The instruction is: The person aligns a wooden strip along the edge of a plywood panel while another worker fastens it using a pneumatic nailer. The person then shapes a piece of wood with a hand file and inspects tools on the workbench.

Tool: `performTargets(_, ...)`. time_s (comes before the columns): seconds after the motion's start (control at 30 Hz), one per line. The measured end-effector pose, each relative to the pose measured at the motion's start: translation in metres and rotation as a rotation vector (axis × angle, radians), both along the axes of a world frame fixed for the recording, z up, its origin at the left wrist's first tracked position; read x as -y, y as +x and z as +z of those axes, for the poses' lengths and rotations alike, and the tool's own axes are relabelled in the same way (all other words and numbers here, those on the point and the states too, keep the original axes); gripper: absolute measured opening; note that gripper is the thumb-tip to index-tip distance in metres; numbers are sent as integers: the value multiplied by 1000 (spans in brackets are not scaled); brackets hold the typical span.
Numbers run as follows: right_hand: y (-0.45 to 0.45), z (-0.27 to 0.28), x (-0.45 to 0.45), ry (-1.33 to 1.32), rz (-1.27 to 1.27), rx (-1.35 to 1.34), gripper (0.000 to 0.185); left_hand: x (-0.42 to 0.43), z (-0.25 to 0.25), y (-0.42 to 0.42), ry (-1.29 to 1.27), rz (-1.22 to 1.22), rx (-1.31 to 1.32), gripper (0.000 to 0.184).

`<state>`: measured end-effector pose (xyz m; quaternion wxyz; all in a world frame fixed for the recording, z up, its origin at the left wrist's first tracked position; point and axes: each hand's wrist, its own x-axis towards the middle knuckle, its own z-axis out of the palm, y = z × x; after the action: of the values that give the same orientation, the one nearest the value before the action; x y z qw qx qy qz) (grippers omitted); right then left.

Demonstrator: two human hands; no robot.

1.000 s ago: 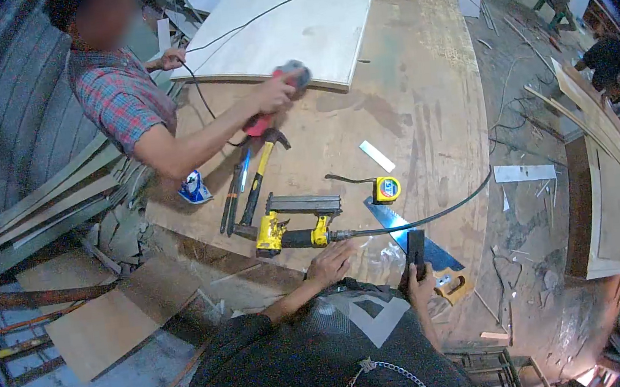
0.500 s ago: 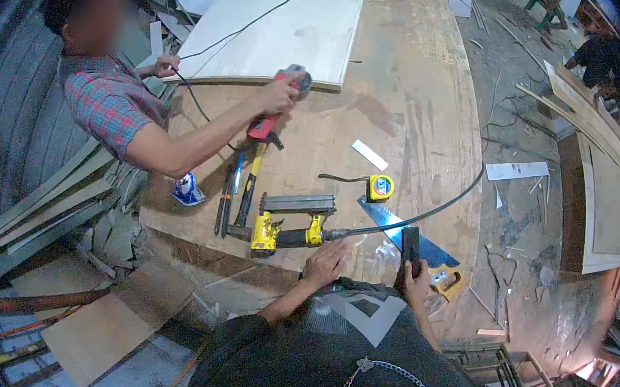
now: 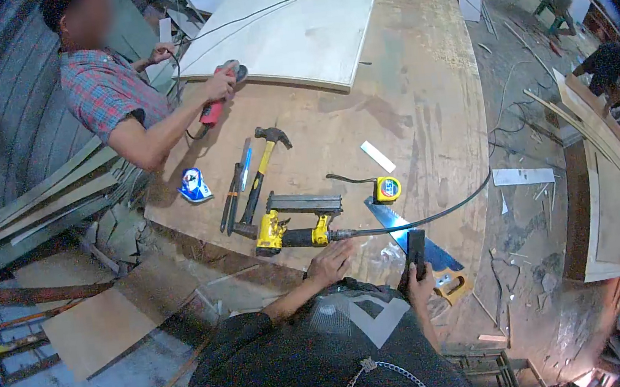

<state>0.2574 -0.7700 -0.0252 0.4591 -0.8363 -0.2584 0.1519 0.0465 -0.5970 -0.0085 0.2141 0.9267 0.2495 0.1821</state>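
Note:
My left hand (image 3: 330, 264) lies flat on the table's near edge with nothing in it, just below a yellow and black nail gun (image 3: 291, 231). In my right hand (image 3: 419, 283) is a dark block (image 3: 416, 248), held upright beside the handsaw (image 3: 393, 219). The saw's blade runs partly behind the block, its yellow handle (image 3: 454, 286) to the right. A yellow tape measure (image 3: 387, 189) sits at the blade's far end. Left of the nail gun are a hammer (image 3: 264, 169) and slim tools (image 3: 231, 196).
A co-worker (image 3: 116, 101) at the left holds a red power tool (image 3: 213, 111) and its cord near a white panel (image 3: 291, 31). A blue and white packet (image 3: 194, 185) lies at the table's left. An air hose (image 3: 435, 217) crosses rightward. Boards (image 3: 607, 182) stand at the right.
The co-worker's hand has moved left with the red tool, and the hammer's head now shows fully. My hands have stayed in place; the view shifted slightly.

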Motion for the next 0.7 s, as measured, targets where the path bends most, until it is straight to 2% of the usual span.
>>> performTargets(0.1, 2, 15, 0, -40, 43, -127, 31, 1, 0, 0, -19, 9, 4, 36)
performTargets(0.2, -1, 20, -3, -13, 26, -141, 29, 0, 3, -1, -39, 9, 3, 36)
performTargets(0.43, 0, 14, -3, 27, 40, -119, 26, 0, -2, 0, -39, 18, -7, 35)
performTargets(0.5, -4, 29, -7, 57, 15, -107, 28, -1, 1, 0, -37, 10, 30, 33)
performTargets(0.7, 0, 8, -1, 36, 15, -86, 30, -1, -6, -1, -52, -6, 1, 34)
